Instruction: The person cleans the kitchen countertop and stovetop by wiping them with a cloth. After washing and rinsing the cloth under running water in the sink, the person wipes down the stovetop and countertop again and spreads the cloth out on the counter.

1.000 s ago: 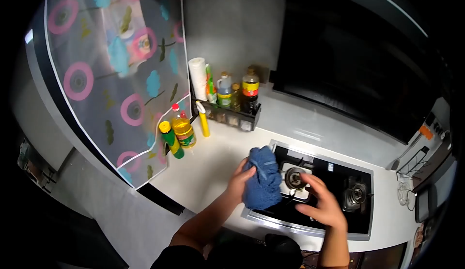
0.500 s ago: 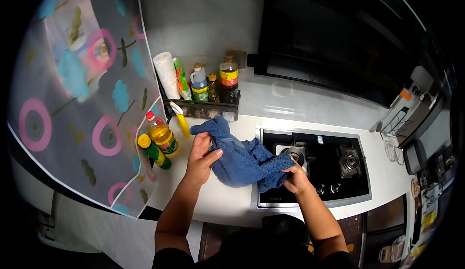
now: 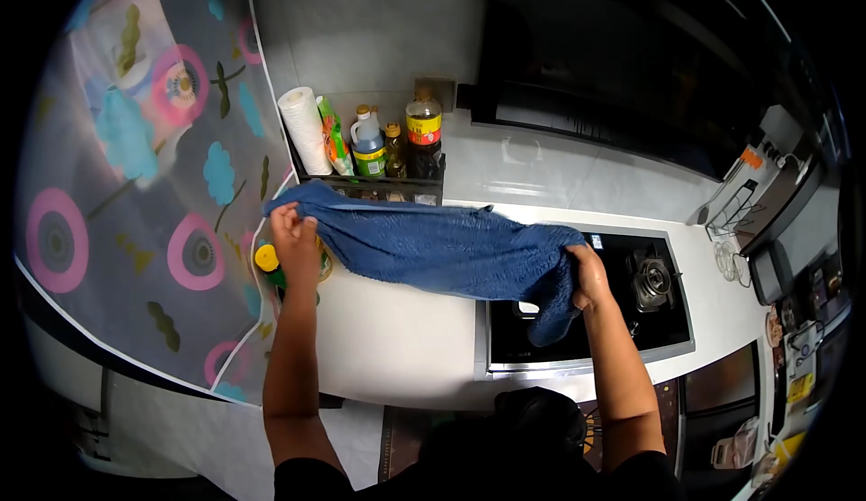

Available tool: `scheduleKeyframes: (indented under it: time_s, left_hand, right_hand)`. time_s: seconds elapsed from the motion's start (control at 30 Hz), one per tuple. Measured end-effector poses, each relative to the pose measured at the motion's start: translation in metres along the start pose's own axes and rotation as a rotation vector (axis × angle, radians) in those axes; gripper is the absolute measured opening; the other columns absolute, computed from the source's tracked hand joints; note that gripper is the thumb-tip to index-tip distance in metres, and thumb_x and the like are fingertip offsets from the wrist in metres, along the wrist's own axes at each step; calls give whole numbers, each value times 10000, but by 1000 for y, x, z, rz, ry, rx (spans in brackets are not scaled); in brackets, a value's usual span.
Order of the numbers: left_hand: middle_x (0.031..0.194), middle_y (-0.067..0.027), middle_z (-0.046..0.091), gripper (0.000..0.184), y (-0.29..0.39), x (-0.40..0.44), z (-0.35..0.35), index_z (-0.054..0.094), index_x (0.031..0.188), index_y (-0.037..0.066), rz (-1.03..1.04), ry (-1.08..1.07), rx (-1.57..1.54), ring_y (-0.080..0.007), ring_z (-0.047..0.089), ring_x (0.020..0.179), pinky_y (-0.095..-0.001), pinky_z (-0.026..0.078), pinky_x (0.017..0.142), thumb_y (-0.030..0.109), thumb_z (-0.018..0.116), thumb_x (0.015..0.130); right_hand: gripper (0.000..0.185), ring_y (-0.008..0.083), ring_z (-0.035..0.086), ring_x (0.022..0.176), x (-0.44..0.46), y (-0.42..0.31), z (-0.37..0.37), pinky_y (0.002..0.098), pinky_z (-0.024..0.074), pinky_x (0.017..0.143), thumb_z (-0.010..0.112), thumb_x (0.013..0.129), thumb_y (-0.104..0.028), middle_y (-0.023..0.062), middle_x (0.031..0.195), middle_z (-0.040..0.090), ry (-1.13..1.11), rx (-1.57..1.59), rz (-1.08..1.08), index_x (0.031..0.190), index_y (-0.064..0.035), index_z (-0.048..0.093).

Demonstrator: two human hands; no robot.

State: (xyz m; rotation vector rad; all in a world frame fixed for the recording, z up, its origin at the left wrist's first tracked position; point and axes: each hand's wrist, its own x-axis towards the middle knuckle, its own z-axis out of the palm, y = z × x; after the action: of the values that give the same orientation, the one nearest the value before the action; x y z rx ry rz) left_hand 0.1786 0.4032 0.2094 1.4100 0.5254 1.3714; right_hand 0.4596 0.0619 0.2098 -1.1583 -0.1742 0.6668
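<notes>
A blue towel (image 3: 433, 244) is stretched out in the air between my two hands, above the white counter (image 3: 397, 343) and the left part of the black gas stove (image 3: 532, 343). At its left end, my left hand (image 3: 296, 239) pinches the cloth near the patterned cover. The fingers of my right hand (image 3: 588, 277) are closed on the other end, over the stove, where a loose corner hangs down. The towel hides most of the left burner.
A black rack (image 3: 424, 192) at the wall holds a paper roll (image 3: 307, 131) and several bottles. A yellow-capped green bottle (image 3: 267, 259) stands by the patterned cover (image 3: 171, 266). The right burner (image 3: 651, 280) is uncovered. A dark range hood (image 3: 613, 77) hangs above.
The bunched towel has been pulled out wide. My left hand has moved left and up, my right hand right and slightly up. The towel now covers the spray bottle and much of the oil bottle.
</notes>
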Motion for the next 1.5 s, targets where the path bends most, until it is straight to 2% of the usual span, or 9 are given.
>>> scheduleKeyframes:
  time_s: [0.13, 0.4, 0.53, 0.6, 0.77, 0.9, 1.07, 1.27, 1.5]
  left_hand:
    - [1093, -96, 547, 365, 10, 10, -9, 379, 1193, 22, -58, 2, -237, -148, 540, 999, -250, 447, 850, -24, 527, 863]
    - [1158, -123, 524, 390, 41, 31, 11, 393, 1224, 7, 65, -1, -345, -180, 536, 1051, -305, 438, 911, -46, 527, 862]
    - [1132, -116, 560, 370, 86, 37, 47, 462, 1181, -11, 48, -272, -561, -179, 562, 1013, -316, 435, 924, -66, 567, 830]
    - [1113, -99, 582, 394, 109, 20, 75, 474, 1172, 4, 30, -461, -506, -166, 557, 1027, -305, 433, 933, -64, 601, 806]
    - [1013, -50, 584, 370, 90, -13, 111, 556, 1081, -3, 4, -706, -112, -116, 552, 961, -258, 442, 877, -62, 688, 741]
    - [1048, -59, 549, 419, 109, 6, 89, 545, 1094, -14, -311, -732, -195, -121, 531, 1001, -258, 425, 918, -71, 715, 715]
    - [1095, -47, 524, 457, 108, 76, 63, 609, 1079, 101, 183, -596, 579, -181, 513, 1052, -286, 414, 937, -66, 708, 665]
    - [1031, -74, 574, 351, 158, 113, 56, 649, 1056, 94, 783, -103, 654, -201, 560, 980, -285, 433, 891, 66, 732, 716]
    - [908, -89, 600, 270, 177, 24, 5, 663, 877, 52, 623, -191, 394, -210, 573, 861, -287, 459, 806, -42, 730, 633]
  right_hand:
    - [348, 280, 610, 921, 1, -14, -7, 418, 485, 859, 510, 858, -273, 131, 1021, 640, -70, 47, 213, 1095, -29, 581]
    - [262, 258, 668, 777, -9, -18, -10, 350, 567, 726, 563, 812, -113, 162, 933, 661, -311, -1, 451, 1006, 59, 601]
    - [676, 284, 493, 1195, 1, 16, 7, 382, 390, 1018, 737, 721, -126, 172, 1259, 532, -736, -863, 257, 1313, 11, 443]
    - [814, 272, 399, 1274, 3, 43, 45, 368, 323, 1064, 766, 720, -189, 155, 1349, 449, -719, -814, 162, 1387, -5, 336]
    - [666, 227, 473, 1181, -28, 30, 153, 313, 366, 1010, 708, 792, -187, 124, 1282, 516, -663, -488, -240, 1360, -26, 398]
    - [443, 188, 532, 1092, 6, 37, 143, 307, 383, 987, 647, 846, -225, 108, 1197, 580, -447, -446, -122, 1197, 26, 550]
    - [431, 270, 481, 1185, 46, -25, 163, 406, 337, 1030, 388, 930, -193, 176, 1296, 499, -357, -75, -105, 1326, -29, 442]
    - [242, 218, 601, 945, 33, -114, 194, 332, 435, 902, 599, 824, -129, 100, 1049, 648, -423, -226, -428, 1032, -9, 629]
    - [297, 188, 606, 904, -48, -128, 160, 321, 461, 871, 594, 754, -101, 82, 963, 643, -455, -239, -395, 1035, -6, 598]
